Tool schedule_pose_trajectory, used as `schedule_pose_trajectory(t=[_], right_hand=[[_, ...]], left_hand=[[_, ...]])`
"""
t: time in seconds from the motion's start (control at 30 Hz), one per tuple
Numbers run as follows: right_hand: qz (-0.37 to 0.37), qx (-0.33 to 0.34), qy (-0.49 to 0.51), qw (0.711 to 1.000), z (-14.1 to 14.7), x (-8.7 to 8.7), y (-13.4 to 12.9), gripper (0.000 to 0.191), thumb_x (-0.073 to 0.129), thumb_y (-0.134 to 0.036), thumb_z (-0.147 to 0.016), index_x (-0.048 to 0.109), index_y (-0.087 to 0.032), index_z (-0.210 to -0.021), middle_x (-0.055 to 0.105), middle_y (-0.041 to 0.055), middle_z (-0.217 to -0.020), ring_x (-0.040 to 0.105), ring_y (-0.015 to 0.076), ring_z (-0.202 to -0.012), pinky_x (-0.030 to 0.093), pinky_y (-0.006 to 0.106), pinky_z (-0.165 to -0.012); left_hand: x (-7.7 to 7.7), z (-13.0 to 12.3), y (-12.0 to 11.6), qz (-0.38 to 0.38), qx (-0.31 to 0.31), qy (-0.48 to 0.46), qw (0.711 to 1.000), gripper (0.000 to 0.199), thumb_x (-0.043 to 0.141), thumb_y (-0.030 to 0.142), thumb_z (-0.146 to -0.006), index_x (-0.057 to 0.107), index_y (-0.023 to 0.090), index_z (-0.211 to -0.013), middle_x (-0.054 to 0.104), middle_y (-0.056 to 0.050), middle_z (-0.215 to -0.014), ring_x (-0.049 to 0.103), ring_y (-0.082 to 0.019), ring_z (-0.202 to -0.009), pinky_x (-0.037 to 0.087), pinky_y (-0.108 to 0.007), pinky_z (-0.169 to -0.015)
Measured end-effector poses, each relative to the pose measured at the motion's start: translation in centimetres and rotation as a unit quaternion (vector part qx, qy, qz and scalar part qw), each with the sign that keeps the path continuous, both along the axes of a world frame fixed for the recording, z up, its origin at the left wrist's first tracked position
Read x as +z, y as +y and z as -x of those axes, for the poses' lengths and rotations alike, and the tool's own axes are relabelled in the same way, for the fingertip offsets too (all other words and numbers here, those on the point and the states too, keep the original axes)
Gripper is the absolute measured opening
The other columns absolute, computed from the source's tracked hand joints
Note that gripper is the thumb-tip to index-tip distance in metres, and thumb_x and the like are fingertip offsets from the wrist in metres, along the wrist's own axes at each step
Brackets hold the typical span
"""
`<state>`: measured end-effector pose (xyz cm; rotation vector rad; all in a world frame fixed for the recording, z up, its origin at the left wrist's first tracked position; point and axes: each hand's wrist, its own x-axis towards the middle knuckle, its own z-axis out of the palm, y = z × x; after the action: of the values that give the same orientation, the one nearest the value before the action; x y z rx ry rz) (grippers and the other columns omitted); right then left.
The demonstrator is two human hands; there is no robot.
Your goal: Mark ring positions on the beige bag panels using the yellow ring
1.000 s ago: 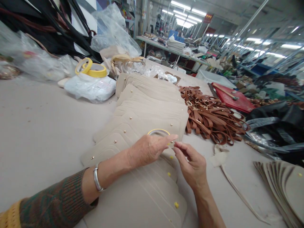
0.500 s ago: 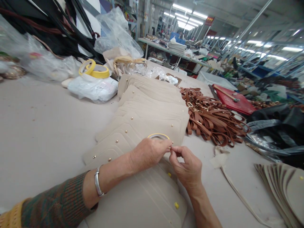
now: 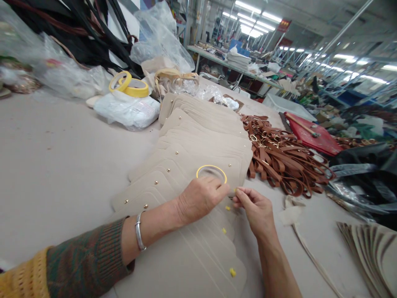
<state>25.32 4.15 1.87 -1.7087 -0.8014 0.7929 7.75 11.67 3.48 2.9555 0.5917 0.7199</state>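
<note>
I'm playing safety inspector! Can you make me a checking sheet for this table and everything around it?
Surface: pale tabletop, a few small specks.
Things in use: overlapping beige panels with metal studs; yellow-edged ring on top.
Clutter: yellow tape rolls on a white packet; piled brown straps.
Hands: left hand curled beside the ring; right hand pinching near the panels' edge.
Cables: nothing seen.
Surroundings: workshop, ceiling lights on.

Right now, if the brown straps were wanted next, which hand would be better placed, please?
Probably the right hand: it is nearer the brown straps, while the left hand is over the beige pieces, farther off.
</note>
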Motion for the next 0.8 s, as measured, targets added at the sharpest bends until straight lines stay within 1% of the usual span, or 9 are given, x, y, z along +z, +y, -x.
schedule_pose_trajectory(t=[0.1, 0.2, 0.27, 0.37, 0.47, 0.57, 0.63, 0.7, 0.8], right_hand=[[0.019, 0.033, -0.051, 0.998, -0.4, -0.4, 0.0, 0.039, 0.07, -0.049, -0.07, 0.071, -0.013, -0.085, 0.068, 0.0033, -0.063, 0.06, 0.0131, -0.053, 0.053, 0.025, -0.052], [0.03, 0.058, -0.141, 0.988, -0.2, -0.7, 0.2, 0.037, 0.064, -0.049, -0.076, 0.071, -0.014, -0.086, 0.068, 0.0029, -0.064, 0.061, 0.0145, -0.056, 0.051, 0.026, -0.054], [0.037, 0.068, -0.222, 0.972, 0.0, -0.7, 0.5, 0.033, 0.06, -0.047, -0.079, 0.071, -0.017, -0.085, 0.069, 0.0028, -0.065, 0.062, 0.0157, -0.057, 0.051, 0.027, -0.058], [0.033, 0.082, -0.332, 0.939, 0.3, -0.6, 0.9, 0.028, 0.055, -0.042, -0.081, 0.071, -0.018, -0.08, 0.072, 0.0045, -0.071, 0.065, 0.0179, -0.062, 0.05, 0.028, -0.064], [0.025, 0.091, -0.4, 0.912, 0.6, -0.5, 1.4, 0.027, 0.051, -0.037, -0.083, 0.07, -0.019, -0.078, 0.073, 0.0057, -0.075, 0.067, 0.0188, -0.066, 0.049, 0.028, -0.066], [0.036, 0.095, -0.441, 0.892, 0.7, -0.8, 1.8, 0.024, 0.049, -0.034, -0.084, 0.068, -0.02, -0.081, 0.072, 0.0046, -0.073, 0.067, 0.0185, -0.065, 0.046, 0.027, -0.065], [0.057, 0.08, -0.458, 0.884, 0.5, -1.0, 1.7, 0.024, 0.051, -0.036, -0.085, 0.066, -0.019, -0.092, 0.07, 0.0028, -0.067, 0.066, 0.0192, -0.061, 0.045, 0.028, -0.061], [0.067, 0.048, -0.455, 0.887, 0.3, -1.3, 1.4, 0.031, 0.054, -0.042, -0.083, 0.063, -0.018, -0.1, 0.068, 0.0014, -0.062, 0.065, 0.0201, -0.058, 0.044, 0.028, -0.058], [0.031, 0.027, -0.418, 0.907, -0.2, -1.7, 0.5, 0.03, 0.056, -0.046, -0.083, 0.063, -0.019, -0.09, 0.069, 0.0024, -0.066, 0.065, 0.018, -0.058, 0.047, 0.026, -0.059]], left_hand=[[-1.2, -0.1, 0.7, 0.006, 0.017, 0.08, 0.997, 0.008, 0.047, 0.016, -0.093, 0.053, 0.017, -0.087, 0.059, -0.005, -0.083, 0.054, -0.021, -0.078, 0.044, -0.031, -0.063], [-1.8, -0.2, 0.9, 0.015, 0.011, 0.098, 0.995, 0.007, 0.048, 0.017, -0.093, 0.053, 0.017, -0.088, 0.058, -0.006, -0.087, 0.053, -0.023, -0.082, 0.045, -0.033, -0.066], [-2.0, -0.2, 0.8, 0.022, 0.009, 0.097, 0.995, 0.009, 0.046, 0.017, -0.094, 0.053, 0.017, -0.088, 0.058, -0.006, -0.088, 0.052, -0.022, -0.083, 0.045, -0.033, -0.067], [-2.0, -0.1, 0.8, 0.031, 0.011, 0.1, 0.994, 0.009, 0.046, 0.017, -0.094, 0.053, 0.017, -0.089, 0.057, -0.006, -0.088, 0.051, -0.022, -0.083, 0.045, -0.033, -0.068], [-2.1, -0.2, 0.7, 0.032, 0.008, 0.099, 0.994, 0.009, 0.046, 0.017, -0.093, 0.053, 0.016, -0.088, 0.057, -0.006, -0.087, 0.051, -0.023, -0.083, 0.045, -0.033, -0.067], [-2.1, -0.2, 0.8, 0.036, 0.005, 0.095, 0.995, 0.009, 0.045, 0.016, -0.094, 0.053, 0.016, -0.089, 0.057, -0.006, -0.088, 0.051, -0.022, -0.083, 0.045, -0.033, -0.068], [-2.1, -0.2, 0.7, 0.037, 0.003, 0.092, 0.995, 0.009, 0.045, 0.015, -0.094, 0.054, 0.016, -0.09, 0.057, -0.006, -0.088, 0.051, -0.022, -0.083, 0.045, -0.033, -0.069], [-2.1, -0.1, 0.7, 0.041, 0.003, 0.092, 0.995, 0.009, 0.046, 0.016, -0.094, 0.054, 0.016, -0.09, 0.057, -0.006, -0.088, 0.051, -0.021, -0.083, 0.045, -0.033, -0.069], [-2.1, 0.1, 0.7, 0.043, 0.011, 0.088, 0.995, 0.008, 0.047, 0.018, -0.094, 0.054, 0.017, -0.09, 0.057, -0.005, -0.09, 0.05, -0.022, -0.085, 0.045, -0.033, -0.07]])
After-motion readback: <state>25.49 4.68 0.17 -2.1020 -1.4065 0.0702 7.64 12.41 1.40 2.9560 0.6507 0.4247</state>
